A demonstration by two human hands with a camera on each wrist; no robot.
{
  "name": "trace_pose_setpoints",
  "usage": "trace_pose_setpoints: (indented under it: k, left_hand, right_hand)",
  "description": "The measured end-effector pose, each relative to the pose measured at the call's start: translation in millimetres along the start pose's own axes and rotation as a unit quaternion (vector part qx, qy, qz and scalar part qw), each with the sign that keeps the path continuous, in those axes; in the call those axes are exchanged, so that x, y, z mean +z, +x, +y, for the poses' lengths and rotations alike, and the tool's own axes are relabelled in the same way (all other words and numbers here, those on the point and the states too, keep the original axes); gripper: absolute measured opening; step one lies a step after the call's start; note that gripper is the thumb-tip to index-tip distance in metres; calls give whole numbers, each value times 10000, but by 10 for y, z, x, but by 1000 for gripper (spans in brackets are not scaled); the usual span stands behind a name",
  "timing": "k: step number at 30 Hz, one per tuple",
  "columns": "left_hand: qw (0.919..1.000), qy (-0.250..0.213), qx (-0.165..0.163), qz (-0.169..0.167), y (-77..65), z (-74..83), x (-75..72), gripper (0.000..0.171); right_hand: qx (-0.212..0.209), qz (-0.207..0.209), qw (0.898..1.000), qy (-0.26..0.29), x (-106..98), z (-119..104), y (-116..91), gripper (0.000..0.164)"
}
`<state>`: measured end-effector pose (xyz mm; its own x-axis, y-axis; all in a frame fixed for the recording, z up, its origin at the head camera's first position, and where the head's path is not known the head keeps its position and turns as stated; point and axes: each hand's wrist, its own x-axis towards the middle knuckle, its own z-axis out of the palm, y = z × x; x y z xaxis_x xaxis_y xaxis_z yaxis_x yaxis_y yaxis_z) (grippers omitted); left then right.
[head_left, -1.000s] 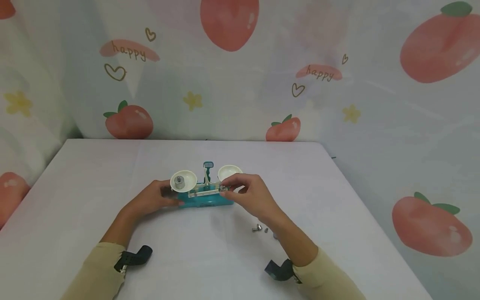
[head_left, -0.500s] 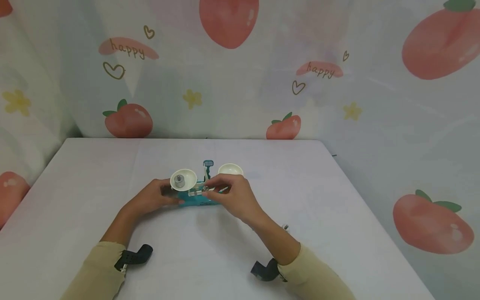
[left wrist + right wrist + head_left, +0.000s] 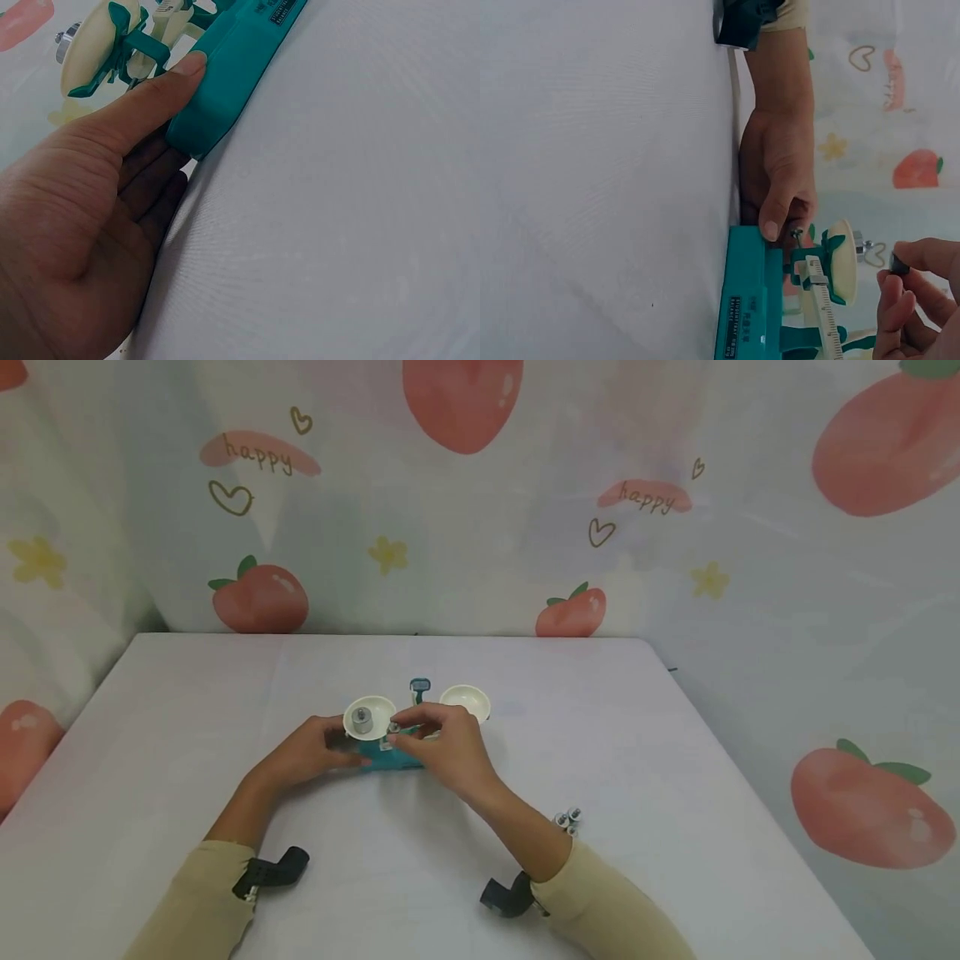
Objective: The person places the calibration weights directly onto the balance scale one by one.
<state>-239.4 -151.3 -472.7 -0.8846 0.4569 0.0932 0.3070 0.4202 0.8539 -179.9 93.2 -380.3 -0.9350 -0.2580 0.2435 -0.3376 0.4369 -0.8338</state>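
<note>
A teal balance scale [image 3: 392, 756] stands at mid-table with two cream pans. In its left pan [image 3: 381, 710] sits a silver cylindrical weight [image 3: 362, 720] with a knob on top; the right pan [image 3: 463, 698] shows a bare inside, partly behind my right hand. My left hand [image 3: 309, 752] grips the left end of the base, thumb [image 3: 191, 64] on the front face and fingers behind it. Between thumb and fingertips my right hand [image 3: 452, 747] pinches a small metal weight [image 3: 898, 264], right by the left pan's rim. Its wrist hides much of the beam [image 3: 826, 311].
Several small metal weights [image 3: 574, 815] stand on the white table [image 3: 660, 760], just beyond my right forearm. A black wrist mount [image 3: 506, 897] sticks out from each sleeve. Behind the table hangs a peach-print cloth [image 3: 480, 527].
My right hand has moved left across the front of the scale, carrying the small weight from near the right pan to the left pan. My left hand keeps its grip on the base.
</note>
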Motion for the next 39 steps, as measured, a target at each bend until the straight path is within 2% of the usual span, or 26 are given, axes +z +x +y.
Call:
trace_pose_setpoints:
  k: [12, 32, 39]
  left_hand:
    - [9999, -29, 81, -61, 18, -10, -6, 65]
    - [10000, -45, 10, 58, 3, -10, -16, 62]
    - [9999, -137, -82, 59, 5, -6, -22, 60]
  right_hand:
    - [-135, 155, 9997, -141, 208, 78, 103, 16]
    - [-438, 348, 9963, -657, 396, 53, 141, 15]
    - [-343, 393, 9964, -667, 420, 47, 189, 12]
